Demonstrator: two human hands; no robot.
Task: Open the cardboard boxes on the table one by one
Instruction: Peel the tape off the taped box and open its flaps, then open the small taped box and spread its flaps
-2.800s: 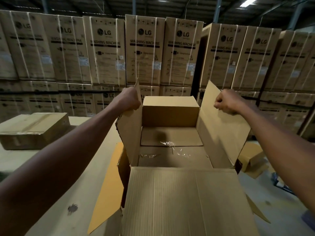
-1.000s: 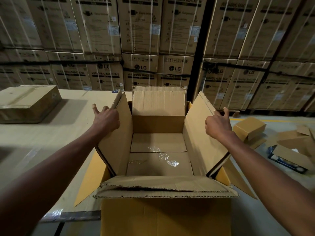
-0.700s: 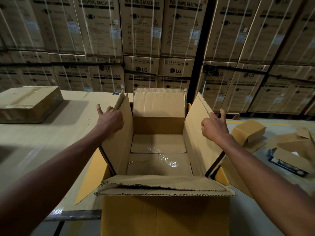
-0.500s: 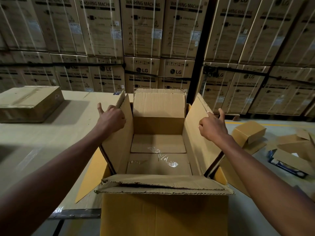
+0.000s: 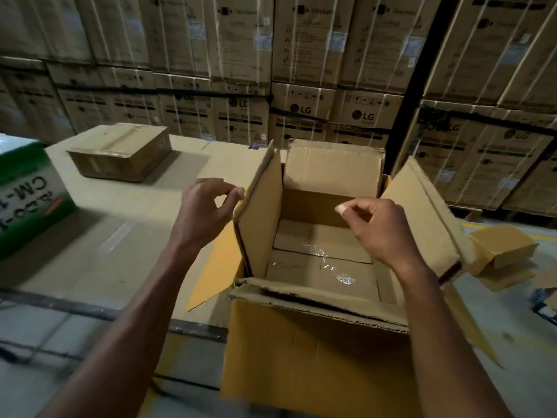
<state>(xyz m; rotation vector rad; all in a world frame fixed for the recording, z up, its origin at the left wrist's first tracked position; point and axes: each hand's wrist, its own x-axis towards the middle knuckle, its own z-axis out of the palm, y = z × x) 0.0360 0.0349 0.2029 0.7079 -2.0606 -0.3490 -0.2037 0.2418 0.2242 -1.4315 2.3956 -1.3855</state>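
A large open cardboard box (image 5: 313, 357) stands at the table's near right corner, with all of its flaps up or folded out. Its inside holds only scraps of clear tape. My left hand (image 5: 205, 215) hovers just left of the upright left flap (image 5: 262, 206), fingers loosely curled, a fingertip at the flap's edge. My right hand (image 5: 376, 230) hangs over the box opening, apart from the right flap (image 5: 422, 212), fingers loosely curled and holding nothing. A flat, taped-up cardboard box (image 5: 120, 152) lies farther back on the left of the table.
A green and white printed box (image 5: 24, 200) stands at the table's left edge. The table (image 5: 135, 236) is covered with cardboard sheet. Small opened boxes (image 5: 500, 251) lie on the floor to the right. Stacked washing machine cartons (image 5: 301, 116) wall off the back.
Both hands have let go of the side flaps. The right hand moved inward over the opening. My view swung left, bringing the green and white box into sight.
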